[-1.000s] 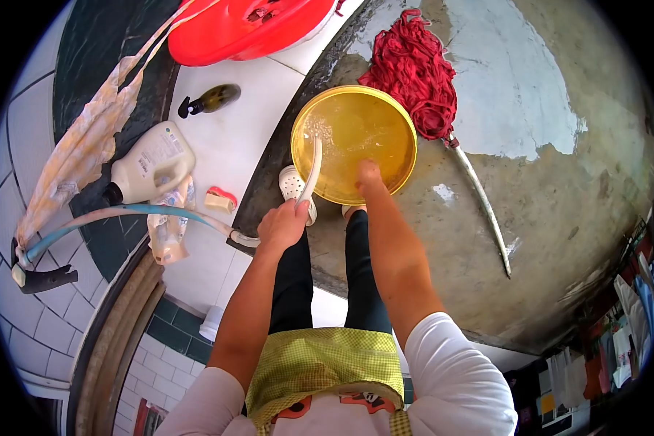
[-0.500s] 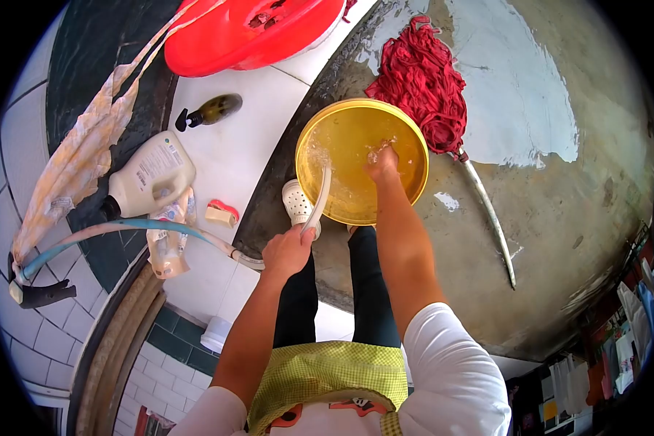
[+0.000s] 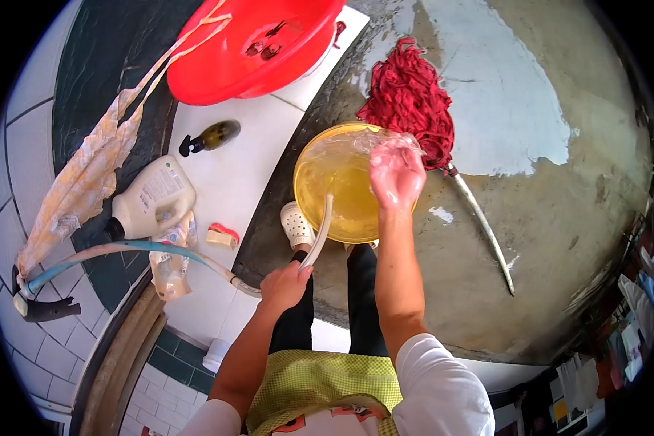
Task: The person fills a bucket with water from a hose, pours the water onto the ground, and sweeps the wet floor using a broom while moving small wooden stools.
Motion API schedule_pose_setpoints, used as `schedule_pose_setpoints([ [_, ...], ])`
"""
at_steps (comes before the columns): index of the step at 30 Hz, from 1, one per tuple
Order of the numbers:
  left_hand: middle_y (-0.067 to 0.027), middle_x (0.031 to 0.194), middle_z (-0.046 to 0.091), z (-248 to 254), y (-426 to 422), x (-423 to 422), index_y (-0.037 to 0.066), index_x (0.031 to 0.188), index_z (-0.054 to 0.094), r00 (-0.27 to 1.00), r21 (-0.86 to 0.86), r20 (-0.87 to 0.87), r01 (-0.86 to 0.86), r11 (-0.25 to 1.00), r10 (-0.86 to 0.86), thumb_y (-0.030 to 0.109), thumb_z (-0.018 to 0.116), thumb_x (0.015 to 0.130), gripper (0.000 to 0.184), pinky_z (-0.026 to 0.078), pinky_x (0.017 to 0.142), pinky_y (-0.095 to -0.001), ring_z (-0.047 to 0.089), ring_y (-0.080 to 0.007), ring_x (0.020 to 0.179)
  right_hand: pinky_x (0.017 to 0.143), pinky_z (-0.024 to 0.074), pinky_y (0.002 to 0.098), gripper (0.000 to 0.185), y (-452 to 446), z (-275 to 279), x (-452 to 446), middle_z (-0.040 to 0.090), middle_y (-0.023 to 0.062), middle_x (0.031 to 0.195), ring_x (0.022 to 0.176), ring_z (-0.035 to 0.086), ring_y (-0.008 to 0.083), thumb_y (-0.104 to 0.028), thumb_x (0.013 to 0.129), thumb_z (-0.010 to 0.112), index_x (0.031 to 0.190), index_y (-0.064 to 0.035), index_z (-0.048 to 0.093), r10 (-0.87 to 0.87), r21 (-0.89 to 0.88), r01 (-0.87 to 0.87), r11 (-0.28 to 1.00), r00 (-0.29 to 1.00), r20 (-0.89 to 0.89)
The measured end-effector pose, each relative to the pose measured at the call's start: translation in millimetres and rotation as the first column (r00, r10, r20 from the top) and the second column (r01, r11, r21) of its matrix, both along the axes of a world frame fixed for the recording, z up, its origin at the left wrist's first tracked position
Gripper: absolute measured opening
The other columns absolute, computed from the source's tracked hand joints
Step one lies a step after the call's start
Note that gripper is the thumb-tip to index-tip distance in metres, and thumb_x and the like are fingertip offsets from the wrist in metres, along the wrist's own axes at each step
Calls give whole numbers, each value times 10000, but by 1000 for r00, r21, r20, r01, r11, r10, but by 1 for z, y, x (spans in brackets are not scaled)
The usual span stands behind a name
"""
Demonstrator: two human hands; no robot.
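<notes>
Grips the hose [image 3: 317,243], whitish, smooth and bent in a soft arc, in the closed left hand [image 3: 283,286], pointing its end over the mouth of the bucket [image 3: 356,232], round, yellow and smooth-walled, on the floor [image 3: 501,232] close by the white, perforated clogs [image 3: 296,224]. Holds the right hand [image 3: 397,174] over the bucket's right side, palm up, grip loose and open, glistening among clear, rippled water [image 3: 334,145]; can't quite make out the fingertips through the splash. Wears a yellow-green checked apron [image 3: 320,374] over dark trousers [image 3: 363,312]. Has the mop [image 3: 410,102] near the bucket's far side, a matted tangle of thick red strands on a straight, pale handle. Has to the left, over glossy white and dark tile [image 3: 218,174], a smooth red basin [image 3: 218,80], a dark spray bottle [image 3: 216,135], a bulky cream jug [image 3: 152,195] laid on its side, a crumpled pouch [image 3: 171,272] and a small red-and-cream brush [image 3: 222,236]. Faces rough, brownish-grey concrete with a ragged pale patch [image 3: 494,94] beyond the mop, and cluttered cloth [image 3: 632,327] at the far right edge.
</notes>
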State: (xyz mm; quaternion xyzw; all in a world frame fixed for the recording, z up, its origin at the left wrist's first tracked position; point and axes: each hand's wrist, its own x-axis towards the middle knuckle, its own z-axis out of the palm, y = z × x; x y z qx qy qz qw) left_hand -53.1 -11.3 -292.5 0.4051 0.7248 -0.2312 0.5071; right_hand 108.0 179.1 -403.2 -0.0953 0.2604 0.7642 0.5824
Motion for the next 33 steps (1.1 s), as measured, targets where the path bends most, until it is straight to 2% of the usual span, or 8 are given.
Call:
schedule_pose_setpoints([
  [2, -190, 772, 599, 5, 5, 3, 89, 875, 534, 998, 2, 41, 53, 999, -53, 444, 409, 838, 378, 428, 661, -481, 567, -380, 766, 934, 313, 443, 319, 27, 66, 68, 499, 113, 1146, 1079, 446, 268, -165, 829, 441, 1129, -60, 465, -183, -32, 208, 978, 914, 362],
  [4, -186, 836, 604, 13, 7, 5, 93, 890, 541, 997, -120, 3, 80, 990, -80, 460, 397, 838, 398, 428, 701, -474, 566, -374, 819, 1004, 208, 469, 475, 35, 44, 136, 318, 116, 1336, 1223, 307, 299, -258, 865, 401, 1298, -101, 287, -11, -147, 218, 965, 593, 805],
  [5, -185, 855, 603, 16, 7, 6, 96, 898, 543, 997, -127, 12, 82, 989, -81, 462, 391, 839, 401, 427, 712, -472, 563, -374, 836, 1030, 170, 456, 517, 27, 12, 176, 192, 79, 1403, 1274, 218, 293, -332, 904, 314, 1354, -126, 165, 342, -482, 192, 855, 491, 801],
  [6, -184, 873, 603, 17, 8, 5, 99, 905, 544, 996, -133, 18, 89, 987, -88, 465, 384, 841, 405, 426, 723, -471, 560, -374, 853, 1044, 112, 442, 522, 23, 11, 198, 226, 86, 1391, 1290, 186, 288, -352, 910, 284, 1355, -101, 173, 431, -654, 208, 727, 603, 671],
  [9, -184, 880, 601, 10, 4, 5, 103, 920, 545, 993, -138, 22, 117, 983, -115, 465, 377, 842, 407, 425, 736, -471, 556, -379, 864, 1025, 198, 435, 491, -2, 34, 211, 287, 116, 1361, 1259, 263, 284, -344, 915, 274, 1316, -61, 260, 419, -519, 220, 826, 377, 826],
  [13, -186, 877, 600, 8, 2, 4, 95, 907, 540, 993, -125, -2, 118, 985, -119, 461, 374, 843, 407, 422, 735, -478, 551, -386, 864, 877, 404, 405, 409, -40, 53, 173, 466, 125, 1225, 1105, 467, 280, -308, 920, 287, 1184, -22, 411, 285, -452, 92, 887, 661, 694],
  [21, -194, 834, 599, 14, 10, 4, 89, 879, 534, 995, -54, -11, 99, 994, -100, 445, 381, 846, 389, 418, 705, -493, 548, -399, 826, 735, 486, 320, 331, -104, 47, 71, 579, 110, 1027, 896, 585, 223, -256, 922, 321, 1124, -30, 454, 567, -676, -193, 712, 725, 391],
  [33, -208, 772, 594, 21, 14, 10, 84, 843, 532, 999, 6, -12, 42, 999, -42, 446, 408, 837, 382, 418, 667, -508, 552, -416, 774, 670, 476, 305, 297, -117, 18, 52, 577, 116, 990, 819, 578, 224, -177, 881, 400, 1121, -10, 453, 724, -759, -246, 603, 570, 390],
])
